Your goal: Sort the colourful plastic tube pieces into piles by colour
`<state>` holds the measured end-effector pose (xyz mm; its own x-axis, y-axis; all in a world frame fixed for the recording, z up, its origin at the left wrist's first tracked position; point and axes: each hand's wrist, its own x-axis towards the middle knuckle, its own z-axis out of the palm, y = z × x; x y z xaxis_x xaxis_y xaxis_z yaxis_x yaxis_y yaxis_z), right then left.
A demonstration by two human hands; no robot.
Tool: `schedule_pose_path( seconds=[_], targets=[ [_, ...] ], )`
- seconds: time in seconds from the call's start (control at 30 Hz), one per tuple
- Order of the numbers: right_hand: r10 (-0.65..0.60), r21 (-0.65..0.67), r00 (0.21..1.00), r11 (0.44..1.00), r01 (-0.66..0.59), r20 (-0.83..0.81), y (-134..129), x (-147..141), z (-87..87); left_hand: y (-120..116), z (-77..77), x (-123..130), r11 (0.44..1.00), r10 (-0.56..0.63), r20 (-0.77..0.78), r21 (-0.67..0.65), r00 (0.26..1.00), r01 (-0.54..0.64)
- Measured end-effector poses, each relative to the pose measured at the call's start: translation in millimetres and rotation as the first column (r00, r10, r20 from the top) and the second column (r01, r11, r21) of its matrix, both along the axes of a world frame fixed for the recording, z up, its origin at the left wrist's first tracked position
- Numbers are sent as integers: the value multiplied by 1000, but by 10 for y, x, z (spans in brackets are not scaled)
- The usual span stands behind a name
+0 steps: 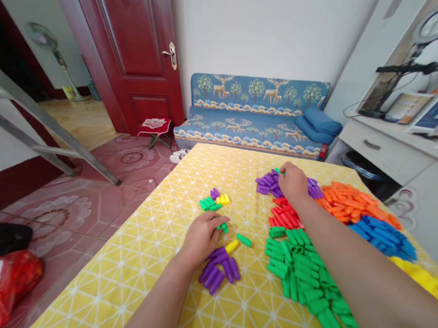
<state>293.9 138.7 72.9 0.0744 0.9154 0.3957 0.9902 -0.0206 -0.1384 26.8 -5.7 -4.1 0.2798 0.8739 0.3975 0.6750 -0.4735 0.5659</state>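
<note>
In the head view, the left hand is just below the middle of the frame, its thumb and fingers curled nearly together around a small green piece that shows at their tips. The right hand, right of centre and higher up, reaches over a purple pile; its fingers are drawn in and a bit of green shows at their tips, but whether they pinch it or only touch it I cannot tell. Just above the left hand is a small green cluster with some yellow and purple beside it; below and right of that hand, purple pieces, a yellow piece and a loose green tube lie on the yellow tablecloth. The right half of the frame has a red pile, a large green pile, an orange pile, a blue pile and, at the edge, a yellow pile. The pieces look like light, fairly stiff plastic, hard to break yet smooth enough to slip or roll; a gentle thumb-and-finger pinch across the middle should suit, and those at a pile's rim should lift with least disturbance.
</note>
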Motion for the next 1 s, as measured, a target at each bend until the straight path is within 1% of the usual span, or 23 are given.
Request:
schedule_pose_path(
  seconds=[0.07,0.13,0.33,0.43,0.57,0.67,0.73,0.8,0.87,0.93,1.0],
  targets=[
    [-19,-53,999,998,21,36,55,100,-28,-5,16,3,1000,-4,1,-3,1000,4],
    [-5,-103,998,995,11,62,64,136,-53,-11,26,4,1000,-7,-2,-6,1000,7],
    [44,-238,989,971,-9,143,-21,65,-42,-14,21,6,1000,0,-7,-8,1000,0],
    [47,-259,987,966,-6,152,-93,37,-4,-9,9,3,1000,-4,-3,-4,1000,4],
    [55,-225,991,974,-25,126,-245,-55,98,-4,-10,-5,1000,-8,-3,7,1000,8],
    [145,-210,985,970,-122,96,-450,-253,158,2,-23,-9,1000,-10,-1,19,1000,10],
    [246,-240,966,945,-222,75,-654,-437,142,5,-27,-10,1000,-13,2,23,1000,13],
    [334,-298,941,905,-304,54,-903,-627,70,4,-25,-11,1000,-18,7,25,1000,18],
    [380,-352,924,871,-343,40,-1167,-789,-38,-1,-20,-11,999,-21,14,25,1000,21],
    [389,-373,921,860,-348,38,-1402,-903,-145,-8,-16,-12,1000,-20,19,24,1000,19],
    [372,-368,927,869,-332,41,-1582,-966,-228,-13,-11,-10,999,-23,20,23,1000,23]
  ],
)
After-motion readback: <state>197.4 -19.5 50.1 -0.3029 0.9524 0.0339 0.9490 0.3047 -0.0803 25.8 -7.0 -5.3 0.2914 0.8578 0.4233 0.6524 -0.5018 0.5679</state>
